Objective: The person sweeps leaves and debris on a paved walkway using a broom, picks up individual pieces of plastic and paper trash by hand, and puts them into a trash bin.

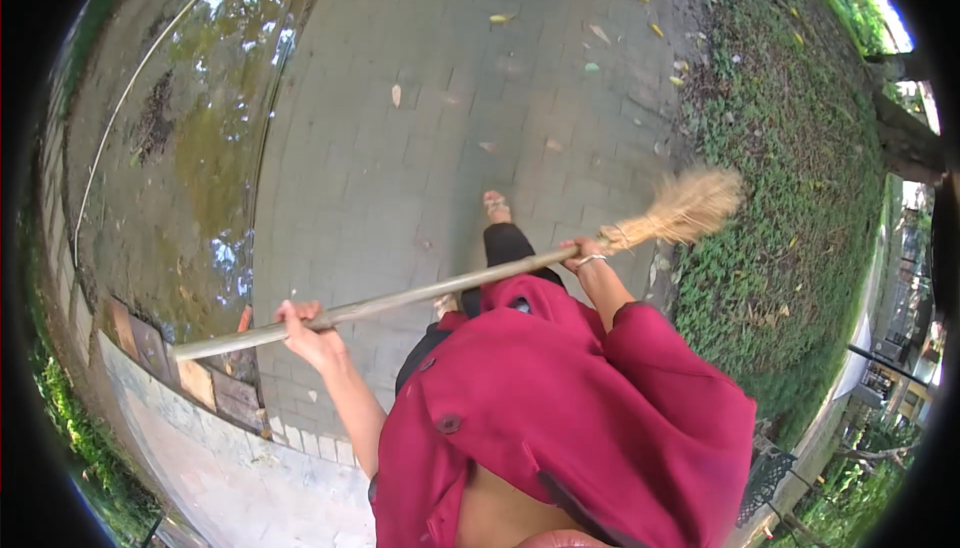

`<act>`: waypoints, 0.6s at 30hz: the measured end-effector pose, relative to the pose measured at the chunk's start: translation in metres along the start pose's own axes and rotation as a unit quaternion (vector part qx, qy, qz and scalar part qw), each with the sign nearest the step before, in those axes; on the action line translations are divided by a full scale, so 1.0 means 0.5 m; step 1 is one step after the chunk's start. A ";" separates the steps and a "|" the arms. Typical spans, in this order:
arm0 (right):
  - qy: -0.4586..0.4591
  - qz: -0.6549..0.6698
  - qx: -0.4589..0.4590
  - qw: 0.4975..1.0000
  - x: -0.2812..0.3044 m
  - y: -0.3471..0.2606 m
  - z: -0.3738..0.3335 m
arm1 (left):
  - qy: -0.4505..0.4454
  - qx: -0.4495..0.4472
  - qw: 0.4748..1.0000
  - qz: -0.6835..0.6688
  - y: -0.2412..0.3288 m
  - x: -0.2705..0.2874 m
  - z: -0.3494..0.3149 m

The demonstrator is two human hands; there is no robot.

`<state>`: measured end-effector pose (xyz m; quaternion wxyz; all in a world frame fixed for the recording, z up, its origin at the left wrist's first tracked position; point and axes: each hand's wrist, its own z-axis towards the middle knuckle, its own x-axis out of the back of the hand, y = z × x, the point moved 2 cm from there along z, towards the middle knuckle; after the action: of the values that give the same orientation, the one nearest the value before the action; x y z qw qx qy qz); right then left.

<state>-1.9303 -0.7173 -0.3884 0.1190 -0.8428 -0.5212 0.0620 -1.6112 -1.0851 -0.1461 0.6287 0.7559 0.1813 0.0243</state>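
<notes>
A long-handled broom [450, 286] is held slantwise across the front of my body, its pale wooden handle running from lower left to upper right. My left hand [312, 333] is wrapped round the handle near its butt end. Close to the head, my right hand [585, 255], with a bangle at the wrist, grips the handle's other end. The straw bristles [690, 210] point to the right, off the ground as far as I can judge, in front of the hedge's edge. Some right-hand fingers are hidden behind the handle.
Underfoot runs a grey paved path [400, 168] with scattered fallen leaves [396, 96]. Low green plants [790, 198] border it on the right. A wet, muddy strip with puddles [220, 148] and a thin pale pipe [120, 108] lies left. Boards [195, 383] and a pale slab [240, 468] are at lower left.
</notes>
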 end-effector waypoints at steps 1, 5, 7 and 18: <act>-0.010 0.053 -0.014 0.998 -0.010 -0.060 0.005 | -0.027 0.064 0.996 -0.059 -0.044 -0.030 0.005; -0.046 0.083 -0.053 0.994 -0.112 -0.194 -0.009 | -0.035 0.129 0.982 -0.132 -0.084 -0.151 0.026; -0.104 -0.002 -0.049 0.993 -0.259 -0.222 -0.070 | 0.031 0.098 0.983 -0.155 -0.058 -0.170 0.046; -0.517 -0.049 -0.347 0.781 -0.990 -0.027 -0.372 | -0.019 -0.515 0.855 -0.066 0.489 -0.348 0.007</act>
<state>-2.1216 -1.1793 -0.2150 -0.4658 -0.6418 -0.5317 0.2976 -1.7130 -1.1766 0.1210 0.9313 0.3110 0.1803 0.0585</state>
